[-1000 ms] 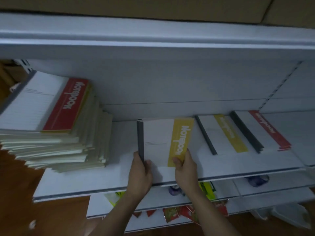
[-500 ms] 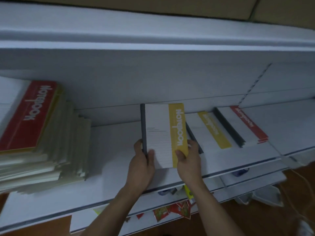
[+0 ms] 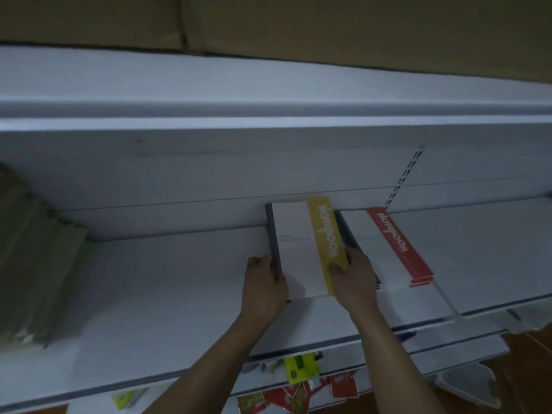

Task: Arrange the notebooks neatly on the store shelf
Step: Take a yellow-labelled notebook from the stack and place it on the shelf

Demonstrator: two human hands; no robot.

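A shop: white metal shelf with a slotted upright behind; identical notebooks laid out in piles, a tall stack at left; bright packets on the tier below; cartons stored on top.

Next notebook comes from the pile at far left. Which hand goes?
Left. The left hand grips the spine edge of the yellow notebook, nearest the pile; the right hand holds its other edge, beside the red notebook, and would likely have to cross over.
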